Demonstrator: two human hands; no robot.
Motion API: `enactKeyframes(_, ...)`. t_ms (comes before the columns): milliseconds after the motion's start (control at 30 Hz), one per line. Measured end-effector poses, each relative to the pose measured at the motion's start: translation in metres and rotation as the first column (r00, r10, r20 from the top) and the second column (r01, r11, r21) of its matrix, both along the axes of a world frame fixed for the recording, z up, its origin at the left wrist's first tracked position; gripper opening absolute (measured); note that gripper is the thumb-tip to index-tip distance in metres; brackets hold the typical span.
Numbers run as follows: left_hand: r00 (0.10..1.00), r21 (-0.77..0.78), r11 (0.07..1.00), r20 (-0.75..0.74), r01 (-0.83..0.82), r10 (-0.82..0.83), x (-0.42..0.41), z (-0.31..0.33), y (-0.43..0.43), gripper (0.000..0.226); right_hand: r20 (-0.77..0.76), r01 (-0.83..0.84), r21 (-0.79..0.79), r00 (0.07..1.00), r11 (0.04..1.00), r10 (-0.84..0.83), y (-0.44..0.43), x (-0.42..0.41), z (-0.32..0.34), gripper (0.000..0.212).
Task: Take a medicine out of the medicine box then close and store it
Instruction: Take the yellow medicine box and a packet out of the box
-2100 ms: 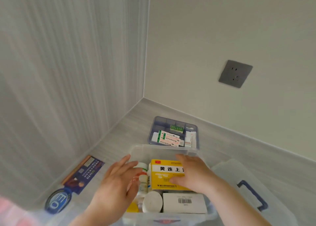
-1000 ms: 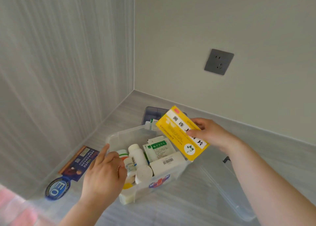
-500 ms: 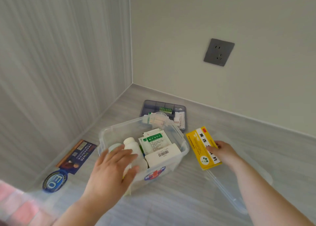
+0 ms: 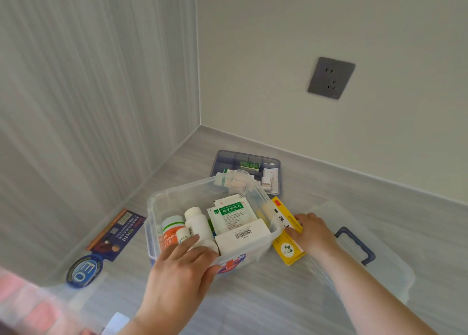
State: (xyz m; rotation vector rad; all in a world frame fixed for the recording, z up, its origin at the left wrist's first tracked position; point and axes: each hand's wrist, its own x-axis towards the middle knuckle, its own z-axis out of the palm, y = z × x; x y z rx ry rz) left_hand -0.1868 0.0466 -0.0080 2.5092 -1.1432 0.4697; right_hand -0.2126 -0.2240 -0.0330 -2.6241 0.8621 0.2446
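Observation:
The clear medicine box stands open on the grey surface, filled with white bottles, green-printed sachets and a white carton. My left hand rests on its near rim, fingers spread over the bottles. A yellow medicine pack lies on the surface just right of the box. My right hand is on it, fingers curled over its middle. The box's clear lid, with a blue handle, lies to the right under my right forearm.
A grey divided tray with small packs sits behind the box near the wall. A dark leaflet and a round blue sticker lie at the left. Two walls meet at the corner behind; a grey socket is on the right wall.
My right hand lifted the yellow pack out of the box, swung it to the right and brought it down onto the surface. My left hand stayed at the box's near rim.

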Motion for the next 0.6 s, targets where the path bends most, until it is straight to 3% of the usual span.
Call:
enactKeyframes(67, 0.999, 0.001, 1.000, 0.031, 0.009, -0.009, 0.005, -0.001, 0.007, 0.071, -0.050, -0.027, -0.025, 0.998, 0.999, 0.026, 0.004, 0.004, 0.004, 0.043)
enactKeyframes(133, 0.998, 0.011, 0.999, 0.045, 0.044, -0.045, 0.009, -0.002, 0.015, 0.069, 0.025, -0.025, -0.043, 0.999, 0.999, 0.027, 0.009, 0.008, 0.014, 0.047)
enactKeyframes(200, 0.996, 0.017, 0.997, 0.052, 0.077, -0.078, 0.014, -0.002, 0.023, 0.067, 0.307, -0.001, -0.045, 0.951, 0.999, 0.015, 0.019, 0.015, 0.033, 0.046)
enactKeyframes(267, 0.995, 0.026, 0.997, 0.062, 0.078, -0.079, 0.018, -0.002, 0.030, 0.066, 0.598, -0.061, -0.051, 0.798, 0.997, 0.079, 0.037, 0.025, 0.056, 0.037)
enactKeyframes(333, 0.995, 0.023, 0.997, 0.063, 0.078, -0.079, 0.021, -0.003, 0.034, 0.066, 0.674, -0.252, -0.033, 0.709, 0.967, 0.208, 0.060, 0.037, 0.076, 0.027)
enactKeyframes(400, 0.996, 0.021, 0.997, 0.051, 0.078, -0.079, 0.022, -0.004, 0.036, 0.065, 0.582, -0.481, 0.044, 0.725, 0.875, 0.369, 0.084, 0.049, 0.081, 0.022)
enactKeyframes(467, 0.996, 0.012, 0.997, 0.050, 0.076, -0.077, 0.022, -0.004, 0.036, 0.064, 0.329, -0.618, 0.071, 0.755, 0.783, 0.566, 0.103, 0.063, 0.074, 0.026)
enactKeyframes(533, 0.996, 0.000, 0.997, 0.042, 0.079, -0.079, 0.023, -0.006, 0.036, 0.063, 0.036, -0.677, 0.002, 0.735, 0.736, 0.677, 0.114, 0.076, 0.062, 0.035)
enactKeyframes(600, 0.996, -0.015, 0.996, 0.043, 0.084, -0.083, 0.023, -0.007, 0.036, 0.062, -0.130, -0.678, -0.051, 0.732, 0.733, 0.668, 0.118, 0.084, 0.054, 0.044)
